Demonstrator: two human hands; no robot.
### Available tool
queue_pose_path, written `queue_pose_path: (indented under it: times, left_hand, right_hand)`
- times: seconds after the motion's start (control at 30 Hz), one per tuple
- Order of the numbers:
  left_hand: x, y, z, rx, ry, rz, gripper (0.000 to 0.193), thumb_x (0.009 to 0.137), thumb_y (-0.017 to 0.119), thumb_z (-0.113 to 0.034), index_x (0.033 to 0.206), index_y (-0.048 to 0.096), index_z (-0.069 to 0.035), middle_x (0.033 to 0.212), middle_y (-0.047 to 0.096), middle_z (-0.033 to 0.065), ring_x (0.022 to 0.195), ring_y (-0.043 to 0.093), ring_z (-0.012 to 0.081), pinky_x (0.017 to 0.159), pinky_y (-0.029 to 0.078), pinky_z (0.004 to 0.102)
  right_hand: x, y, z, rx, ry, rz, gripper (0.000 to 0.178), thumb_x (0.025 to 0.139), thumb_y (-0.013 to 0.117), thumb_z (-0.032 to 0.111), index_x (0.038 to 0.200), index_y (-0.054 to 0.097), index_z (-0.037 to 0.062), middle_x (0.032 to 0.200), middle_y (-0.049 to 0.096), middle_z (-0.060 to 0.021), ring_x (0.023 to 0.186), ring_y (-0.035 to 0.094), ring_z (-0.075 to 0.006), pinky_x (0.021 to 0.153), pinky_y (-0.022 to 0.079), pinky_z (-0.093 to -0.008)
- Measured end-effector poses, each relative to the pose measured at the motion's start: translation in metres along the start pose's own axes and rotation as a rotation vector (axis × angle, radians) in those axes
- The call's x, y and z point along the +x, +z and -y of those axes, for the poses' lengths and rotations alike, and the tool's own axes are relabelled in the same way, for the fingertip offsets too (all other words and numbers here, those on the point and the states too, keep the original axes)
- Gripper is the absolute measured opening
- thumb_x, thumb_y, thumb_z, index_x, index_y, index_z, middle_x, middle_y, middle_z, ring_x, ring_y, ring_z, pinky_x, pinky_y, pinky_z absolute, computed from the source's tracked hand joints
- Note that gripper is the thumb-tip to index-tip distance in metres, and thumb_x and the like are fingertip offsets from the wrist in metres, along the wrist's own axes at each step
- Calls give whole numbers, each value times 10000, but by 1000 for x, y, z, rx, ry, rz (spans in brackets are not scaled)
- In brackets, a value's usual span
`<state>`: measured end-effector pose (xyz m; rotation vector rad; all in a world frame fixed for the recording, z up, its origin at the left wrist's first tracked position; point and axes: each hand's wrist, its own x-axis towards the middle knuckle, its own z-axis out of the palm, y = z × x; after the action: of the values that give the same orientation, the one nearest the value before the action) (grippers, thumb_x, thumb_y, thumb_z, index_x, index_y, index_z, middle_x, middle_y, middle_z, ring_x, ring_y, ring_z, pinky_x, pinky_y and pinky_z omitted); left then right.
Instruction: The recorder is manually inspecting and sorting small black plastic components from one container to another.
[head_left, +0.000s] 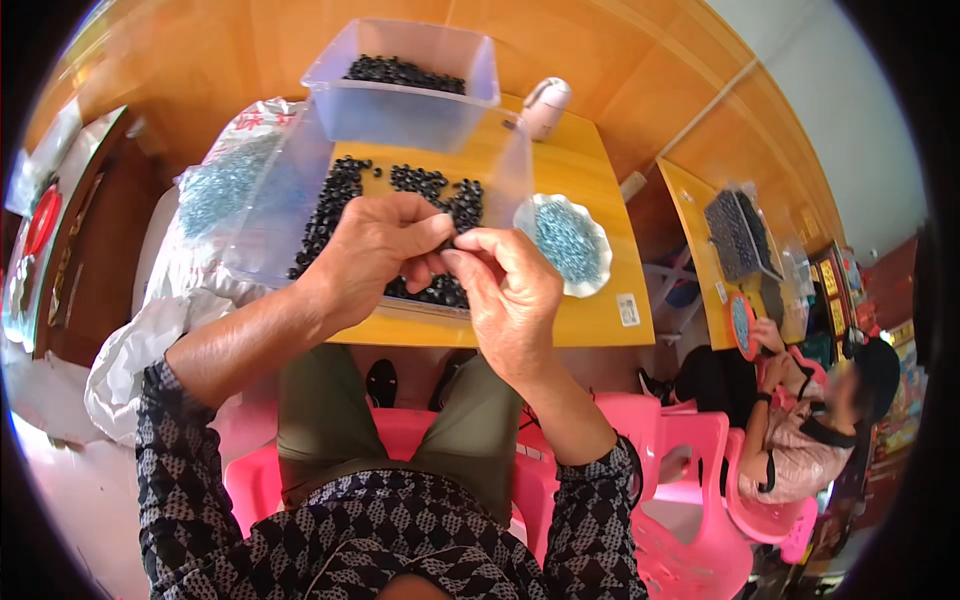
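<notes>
Both hands meet over a shallow clear plastic tub [262, 232] that holds many small round black pieces [330, 215]. My left hand [375, 245] is closed, its thumb and fingers pinched together. Facing it, my right hand [515, 300] is closed as well, thumb against forefinger. The fingertips of the two hands nearly touch; something small and dark seems to sit between them, too small and covered to name. Right of the tub, a white scalloped dish [604, 268] holds small pale-blue glassy pieces [568, 240].
Behind the tub stands a deeper clear bin [400, 115] with more black pieces. A pinkish bottle [545, 108] is at the yellow table's [590, 325] back. To the left lies a bag of blue pieces [230, 185]. At right, another person [800, 440] sits at a second table.
</notes>
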<state>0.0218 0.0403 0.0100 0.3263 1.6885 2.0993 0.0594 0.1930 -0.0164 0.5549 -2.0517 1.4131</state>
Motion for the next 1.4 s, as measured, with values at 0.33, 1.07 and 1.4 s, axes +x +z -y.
queue_pose_path:
  times: [0.33,1.07,1.4]
  left_hand:
    - [-4,5,2,-47,23,-8,118,868,560,-67,941,572,24,785,609,89,623,543,124,575,448,239]
    - [12,-6,10,-111,-27,-77,139,838,585,-62,933,589,39,735,609,88,602,539,123,549,433,233]
    - [12,-6,11,-137,-34,-74,147,834,597,-64,936,589,43,732,612,87,578,538,117,530,441,228]
  right_hand:
    - [-2,-6,3,-180,-212,-67,190,735,627,-94,904,602,-11,716,566,-92,622,536,-208,559,427,-281]
    - [-7,-92,-165,-1010,-114,462,46,657,652,61,694,629,76,713,510,-96,770,504,-283,654,421,-381]
    - [1,-99,-166,-657,289,259,31,694,607,51,689,590,25,675,588,-87,646,556,-215,599,437,-337]
